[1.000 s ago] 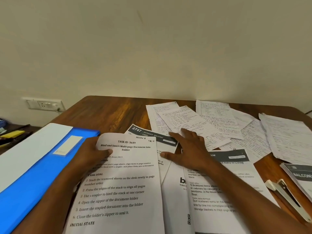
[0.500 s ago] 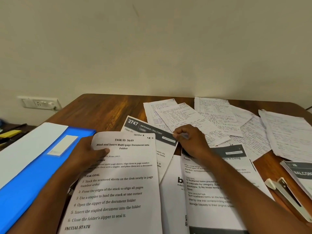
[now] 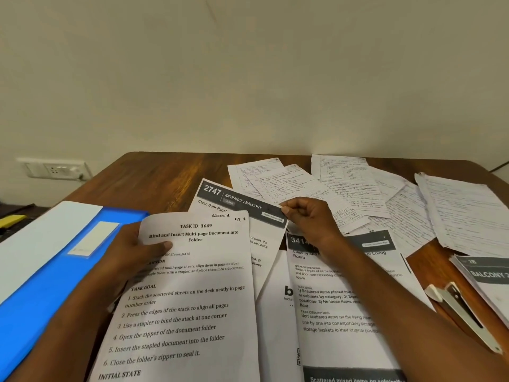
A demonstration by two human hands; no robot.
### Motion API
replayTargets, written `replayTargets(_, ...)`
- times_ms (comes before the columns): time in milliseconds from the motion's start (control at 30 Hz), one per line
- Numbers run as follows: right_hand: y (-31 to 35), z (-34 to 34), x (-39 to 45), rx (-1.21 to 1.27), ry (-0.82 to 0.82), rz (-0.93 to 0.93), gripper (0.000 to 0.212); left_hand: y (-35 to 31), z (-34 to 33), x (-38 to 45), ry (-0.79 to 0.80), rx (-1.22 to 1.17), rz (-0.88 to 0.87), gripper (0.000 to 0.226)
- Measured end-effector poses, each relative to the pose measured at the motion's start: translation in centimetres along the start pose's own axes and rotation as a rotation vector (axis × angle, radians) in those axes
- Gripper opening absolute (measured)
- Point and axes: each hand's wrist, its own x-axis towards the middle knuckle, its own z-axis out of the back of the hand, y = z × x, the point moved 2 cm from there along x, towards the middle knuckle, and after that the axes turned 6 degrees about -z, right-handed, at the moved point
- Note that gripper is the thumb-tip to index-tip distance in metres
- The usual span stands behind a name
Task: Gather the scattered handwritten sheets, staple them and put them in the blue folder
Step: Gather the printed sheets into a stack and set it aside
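This looks like a home office or study corner. A wooden desk (image 3: 165,175) stands against a plain cream wall (image 3: 248,78) with a switch-and-socket plate (image 3: 53,169), and carries papers (image 3: 344,188), a blue folder (image 3: 41,299) and a stapler (image 3: 465,315).

White printed instruction sheet (image 3: 187,293), at 7 o'clock, is showing "TASK ID: 3649", "Bind and Insert Multi-page Document into Folder", "TASK GOAL", six numbered steps from "Stack the scattered sheets on the desk neatly in page number order" to "Close the folder's zipper to seal it", then "INITIAL STATE"; handwritten "SECTION 1" is sitting at its top.

White sheet with dark header band (image 3: 237,202), toward 12 o'clock of it, is reading "2747", "ENTRANCE / BALCONY", "Clean Door Pane".

White dark-banded sheet (image 3: 338,312), at 5 o'clock, is showing "Classify", "Room", "TASK DESCRIPTION".

Dark-banded sheet at the right edge (image 3: 487,274), at 3 o'clock, is reading "BALCONY".

Handwritten lined sheets (image 3: 355,186), at 1 o'clock, are staying illegible.
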Motion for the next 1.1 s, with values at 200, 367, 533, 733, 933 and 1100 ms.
replayTargets(200,0.1,0.4,0.0,-0.018,-0.027,0.018,0.022,0.9,0.6,0.7,-0.037,0.009,-0.014,0.011)
replayTargets(367,1.3,1.9,-0.2,-0.140,-0.044,0.033,0.021,1.3,1.0,1.0,-0.034,0.019,-0.004,0.014)
replayTargets(533,2.1,5.6,-0.9,-0.261,-0.117,-0.002,0.016,0.4,0.5,0.5,0.013,-0.038,-0.021,0.020)
replayTargets(733,1.8,9.4,-1.8,-0.564,0.015,-0.065,0.018,0.0,0.9,-0.6,0.040,-0.226,-0.006,0.059)
replayTargets(933,2.0,10.8,-2.3,-0.677,0.074,-0.035,0.021,-0.8,-0.2,-1.1,0.073,-0.170,-0.070,0.028)
replayTargets(1100,2.9,12.4,-3.4,-0.642,-0.128,-0.022,0.018,5.8,2.0,3.0,0.118,-0.047,-0.006,0.053)
